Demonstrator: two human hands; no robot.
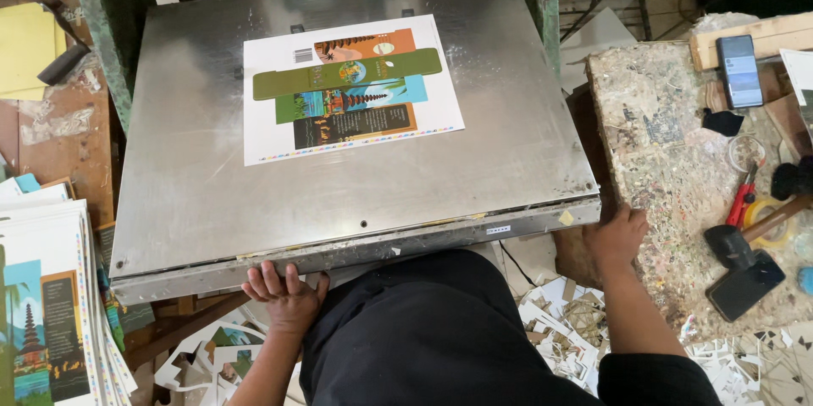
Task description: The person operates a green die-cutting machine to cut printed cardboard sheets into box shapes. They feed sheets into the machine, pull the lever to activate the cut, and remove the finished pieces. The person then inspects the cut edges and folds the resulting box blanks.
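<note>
Stack at far left: printed sheets (47, 313) stand piled at the frame's left edge, well to the left of the left fingers and apart from them.
Left hand: the left hand (284, 292) rests under the front edge of the metal plate (212, 169), fingers curled up against the edge and close together, holding nothing loose.
Sheet in work: one printed sheet (351, 88) with box-shaped colour panels lies flat on the plate, well beyond both sets of fingers, nearer the far edge, untouched.
Right hand: the right hand (616, 237) sits at the plate's front right corner, palm down on the paint-crusted bench (669, 143); its fingertips are hidden, so I cannot tell their spread.
Bench tools: a mallet (745, 262), red-handled pliers (743, 196), a tape roll (766, 213) and a phone (738, 70) lie to the right of the right fingers, apart from them.
Step in hand: judging by the pose, the sheet is laid and both hands brace at the plate's front.
Next move calls for: an even pull or push with both hands, fingers kept out from under the edge, sheet undisturbed.
</note>
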